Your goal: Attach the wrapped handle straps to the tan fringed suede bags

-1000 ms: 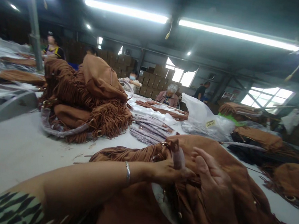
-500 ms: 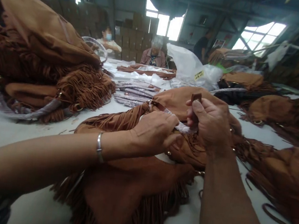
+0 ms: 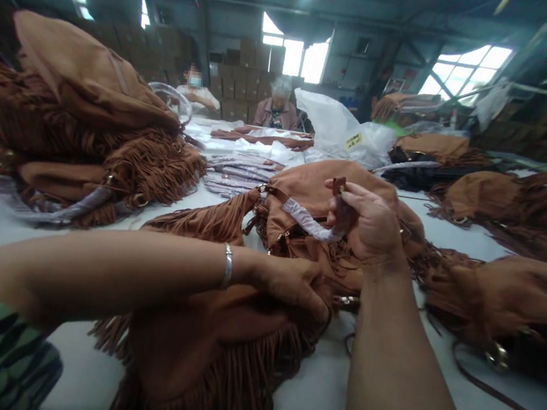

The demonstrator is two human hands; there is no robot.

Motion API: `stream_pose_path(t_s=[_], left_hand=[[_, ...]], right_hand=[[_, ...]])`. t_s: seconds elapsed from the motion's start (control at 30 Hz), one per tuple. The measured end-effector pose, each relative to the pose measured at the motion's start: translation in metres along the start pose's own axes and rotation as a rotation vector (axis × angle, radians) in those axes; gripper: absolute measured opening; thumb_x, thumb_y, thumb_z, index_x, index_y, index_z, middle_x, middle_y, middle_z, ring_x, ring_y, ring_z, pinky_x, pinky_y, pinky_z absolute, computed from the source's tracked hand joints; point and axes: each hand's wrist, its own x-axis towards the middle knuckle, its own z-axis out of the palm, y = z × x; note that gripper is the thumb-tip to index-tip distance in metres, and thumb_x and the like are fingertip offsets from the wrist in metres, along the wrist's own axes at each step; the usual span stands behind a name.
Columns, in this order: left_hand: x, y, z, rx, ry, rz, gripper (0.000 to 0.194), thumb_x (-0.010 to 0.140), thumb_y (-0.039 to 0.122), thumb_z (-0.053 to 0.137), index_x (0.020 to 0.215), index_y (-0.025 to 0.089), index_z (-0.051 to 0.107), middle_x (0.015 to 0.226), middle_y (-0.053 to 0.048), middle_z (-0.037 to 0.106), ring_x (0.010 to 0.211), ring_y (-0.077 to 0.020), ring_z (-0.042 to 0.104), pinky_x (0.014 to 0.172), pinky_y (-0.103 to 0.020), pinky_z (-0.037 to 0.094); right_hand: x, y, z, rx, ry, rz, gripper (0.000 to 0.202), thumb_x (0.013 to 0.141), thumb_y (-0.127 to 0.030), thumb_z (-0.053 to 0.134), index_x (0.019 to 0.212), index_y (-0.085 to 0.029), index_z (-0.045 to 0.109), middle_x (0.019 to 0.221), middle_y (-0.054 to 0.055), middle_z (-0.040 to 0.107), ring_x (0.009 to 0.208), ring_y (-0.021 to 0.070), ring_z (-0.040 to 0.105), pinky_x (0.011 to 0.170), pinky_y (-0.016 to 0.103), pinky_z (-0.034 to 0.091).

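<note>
A brown suede bag with long fringe (image 3: 168, 352) lies on the table in front of me. My right hand (image 3: 369, 221) is raised over it, pinching the brown leather end of a shoulder strap (image 3: 304, 221). Clear plastic wraps the middle of this strap, and its far end joins the bag at a metal ring (image 3: 263, 189). Lower down, my left hand (image 3: 293, 285) grips the side of the bag; its fingertips are partly hidden in the brown material. Just right of those fingers sits a gold-coloured metal fitting (image 3: 345, 301).
A tall heap of fringed bags (image 3: 91, 93) stands at the left, and more brown bags (image 3: 499, 288) lie at the right. Behind are plastic-wrapped straps (image 3: 242, 175) and a white plastic bag (image 3: 325, 118). Two people (image 3: 277, 108) are across the table, before stacked cartons (image 3: 240, 76).
My left hand has left the wrapped strap and moved down to the side of the bag. My right hand still holds the strap's end, slightly lower and turned.
</note>
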Motion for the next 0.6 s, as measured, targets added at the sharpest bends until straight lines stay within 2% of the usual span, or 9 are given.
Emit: stream_pose_path(t_s=[0.07,0.17,0.27,0.4,0.5,0.6], left_hand=[[-0.017,-0.005,-0.016,-0.059,0.091,0.009,0.037,0.067,0.042,0.071,0.084,0.016,0.050,0.075,0.003,0.050,0.069,-0.0115,0.048,0.060,-0.022,0.039],[-0.051,-0.016,-0.043,-0.031,0.297,0.066,0.045,0.065,0.044,0.073,0.083,0.017,0.043,0.076,0.005,0.043,0.070,-0.0100,0.041,0.060,-0.021,0.036],[-0.082,-0.026,-0.055,0.029,0.496,0.083,0.046,0.064,0.041,0.075,0.080,0.018,0.038,0.076,0.005,0.039,0.071,-0.0093,0.036,0.060,-0.020,0.033],[-0.098,-0.038,-0.047,-0.018,0.645,0.071,0.043,0.066,0.033,0.073,0.086,0.018,0.037,0.076,0.006,0.042,0.068,-0.0085,0.039,0.059,-0.020,0.033],[-0.093,-0.049,-0.036,0.022,0.738,0.095,0.036,0.067,0.027,0.069,0.084,0.019,0.038,0.076,0.005,0.045,0.068,-0.0091,0.041,0.060,-0.021,0.036],[-0.088,-0.064,-0.026,0.133,0.835,0.146,0.030,0.069,0.022,0.065,0.083,0.019,0.038,0.078,0.004,0.048,0.069,-0.0101,0.044,0.063,-0.023,0.038]], right_hand=[[0.000,0.002,0.003,-0.032,0.017,0.018,0.024,0.073,-0.022,0.062,0.095,-0.012,0.064,0.060,-0.002,0.060,0.043,0.0081,0.052,0.042,0.019,0.040],[0.001,0.009,0.014,-0.078,0.007,0.067,0.027,0.070,-0.024,0.067,0.095,-0.014,0.062,0.060,-0.002,0.062,0.042,0.0082,0.052,0.041,0.019,0.041],[0.003,0.018,0.028,-0.113,-0.049,0.093,0.033,0.068,-0.029,0.072,0.097,-0.016,0.061,0.060,-0.001,0.063,0.042,0.0086,0.051,0.039,0.018,0.040],[0.001,0.023,0.042,-0.215,-0.097,0.226,0.036,0.066,-0.036,0.076,0.093,-0.016,0.064,0.064,0.000,0.064,0.046,0.0090,0.053,0.041,0.018,0.042],[-0.008,0.026,0.047,-0.213,-0.120,0.272,0.029,0.069,-0.035,0.076,0.087,-0.015,0.065,0.065,0.000,0.061,0.051,0.0087,0.053,0.045,0.018,0.043],[-0.021,0.035,0.046,-0.164,-0.096,0.322,0.028,0.071,-0.034,0.076,0.090,-0.017,0.063,0.073,0.001,0.063,0.059,0.0107,0.056,0.052,0.020,0.046]])
